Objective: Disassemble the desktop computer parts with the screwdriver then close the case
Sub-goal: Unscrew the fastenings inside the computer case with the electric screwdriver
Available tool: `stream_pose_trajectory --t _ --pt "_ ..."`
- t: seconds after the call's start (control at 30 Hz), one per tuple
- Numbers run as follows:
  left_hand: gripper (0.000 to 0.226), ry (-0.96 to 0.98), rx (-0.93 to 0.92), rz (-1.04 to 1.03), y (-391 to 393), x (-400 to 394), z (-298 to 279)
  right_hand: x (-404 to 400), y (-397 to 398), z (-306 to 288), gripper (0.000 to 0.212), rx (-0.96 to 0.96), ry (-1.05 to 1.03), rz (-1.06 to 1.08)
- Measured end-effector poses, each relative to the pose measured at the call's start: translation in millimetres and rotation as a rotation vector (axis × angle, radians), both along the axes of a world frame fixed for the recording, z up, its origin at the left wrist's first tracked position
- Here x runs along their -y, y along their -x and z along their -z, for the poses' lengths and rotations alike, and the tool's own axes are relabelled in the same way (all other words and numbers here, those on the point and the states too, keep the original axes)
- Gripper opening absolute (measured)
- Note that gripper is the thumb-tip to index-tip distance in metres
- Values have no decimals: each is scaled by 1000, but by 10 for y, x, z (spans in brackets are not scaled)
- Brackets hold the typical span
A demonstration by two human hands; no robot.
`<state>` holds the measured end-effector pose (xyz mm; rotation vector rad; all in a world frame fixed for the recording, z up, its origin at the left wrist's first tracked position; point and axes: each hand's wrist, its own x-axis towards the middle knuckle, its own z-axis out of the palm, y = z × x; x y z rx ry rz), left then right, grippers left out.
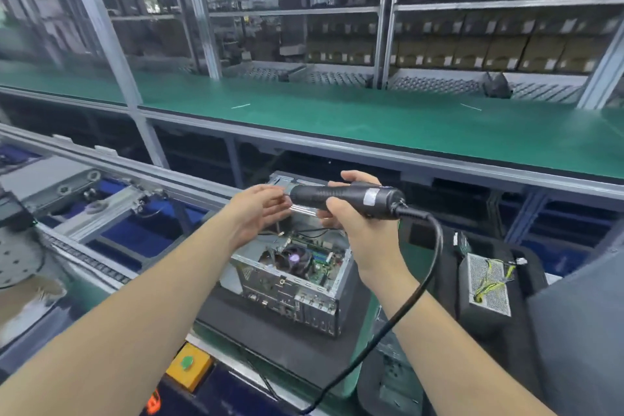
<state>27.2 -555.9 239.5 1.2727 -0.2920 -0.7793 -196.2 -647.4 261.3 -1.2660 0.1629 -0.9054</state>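
From the head camera, both bare forearms reach forward over an opened desktop computer case [297, 277] that lies on its side on a dark mat [270, 331] on the counter. The case's side is off, so the motherboard [317, 263] and a round cooler fan [293, 258] show inside, with the port panel facing the viewer.

The right hand [351, 213] is raised above the case, its grip wrapped around the black body of an electric screwdriver [344, 196] — fingers curled over the top, thumb underneath. The tool is held roughly level, nose pointing left, and a thick black cord [435, 246] leaves its right end and loops down toward the near edge of the counter.

The left hand [260, 209] meets the nose of the screwdriver, fingers bent toward the tip; blur hides whether that grip is pinching the bit or only touching it, so I cannot tell.

To the right of the case a grey power supply [486, 284] with yellow and black wires sits on a dark tray [526, 331], well apart from the hands. Near the bottom edge stands a yellow box with a green button [187, 363]. Beyond the hands runs a long green shelf [371, 115] — behind it, metal racks of dark bins.
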Motion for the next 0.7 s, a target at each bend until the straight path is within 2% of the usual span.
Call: stream_pose_trajectory --t 0.2,0.3,0.47,0.7 --pt "19 48 -48 122 -467 -122 110 -196 -414 17 33 -73 -159 39" --pt "14 87 -142 147 -706 -183 207 -317 -642 119 26 -84 -164 106" --pt "13 118 -249 215 -1061 -250 445 -522 -971 318 34 -91 -141 186" --pt "20 148 -275 290 -1359 -298 681 -659 -1215 404 27 -79 -199 296"
